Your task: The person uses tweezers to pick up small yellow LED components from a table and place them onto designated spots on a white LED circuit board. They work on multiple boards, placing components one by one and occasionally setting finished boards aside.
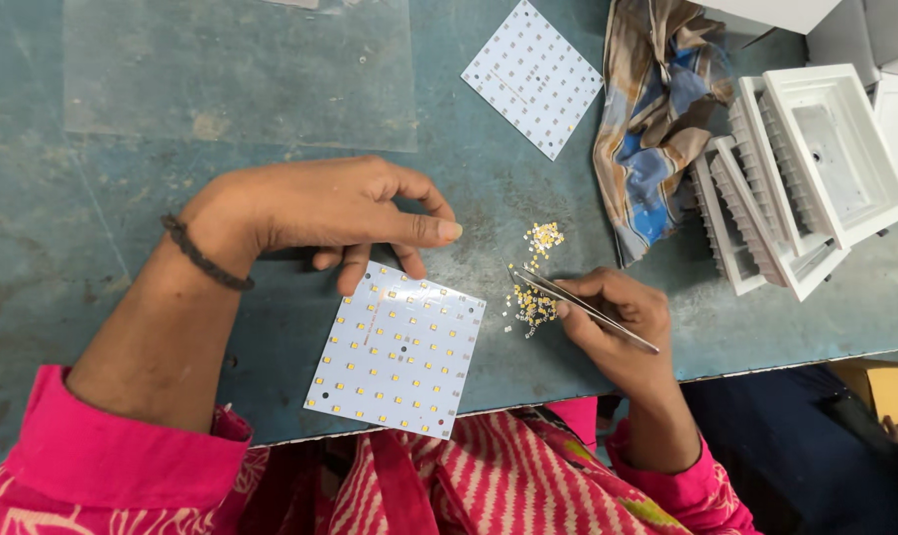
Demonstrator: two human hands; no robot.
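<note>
Left hand (315, 213): my fingers are bent and press the top edge of the board (397, 349); they close around nothing.
Board: it lies flat at the table (92, 198) edge, a little turned, many small yellow chips already on it.
Chips (534, 277): a loose pile to the right of the board, just beside my right hand.
Tweezers (580, 306): long axis goes from lower right up to the left; the tips point into the pile.
Right hand (617, 322): fingers pinch the tweezers; it is the nearer hand to the chips.
Far right: cloth (647, 119), white housings (806, 168).
</note>
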